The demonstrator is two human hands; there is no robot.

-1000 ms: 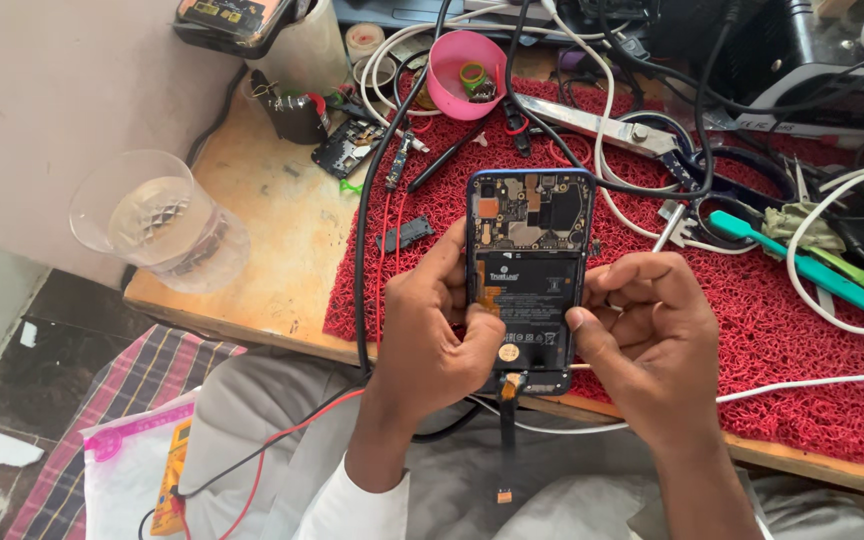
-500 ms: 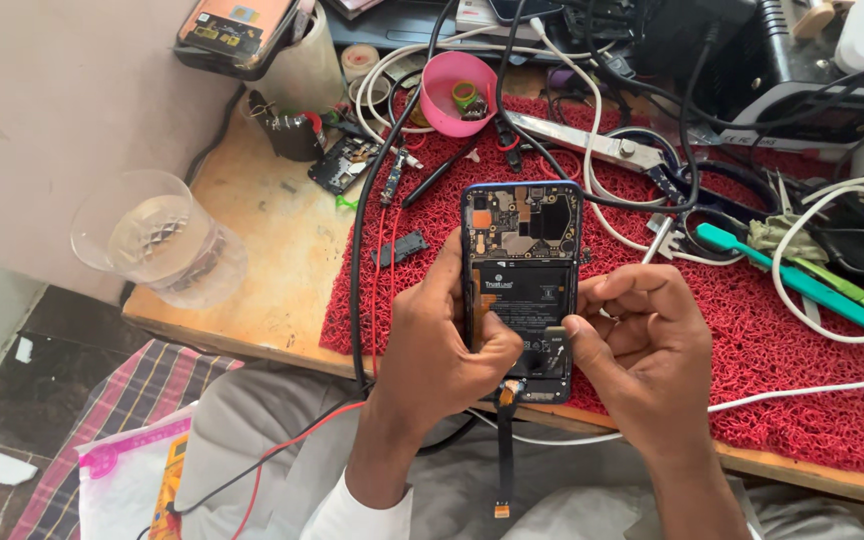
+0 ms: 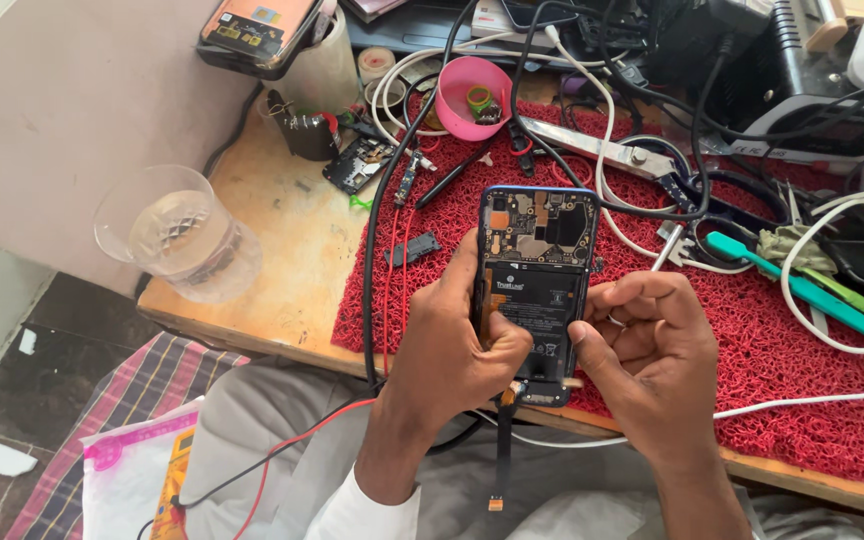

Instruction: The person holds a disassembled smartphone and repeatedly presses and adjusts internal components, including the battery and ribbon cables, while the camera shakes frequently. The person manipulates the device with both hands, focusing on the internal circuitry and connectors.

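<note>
Cluttered red mat (image 3: 772,400); left hand (image 3: 457,345), right hand (image 3: 647,350) grip opened phone (image 3: 535,290) over table edge (image 3: 252,335)

Opened phone (image 3: 537,285): glossy blue plastic rim, matt black battery, bare circuit board with metal shields. Mat (image 3: 772,330): red, rough looped plastic. Workbench (image 3: 262,270): worn, scuffed wood. Tumbler (image 3: 177,240) at left: clear, faceted glass. Far bowl (image 3: 472,95): smooth pink plastic.
</note>
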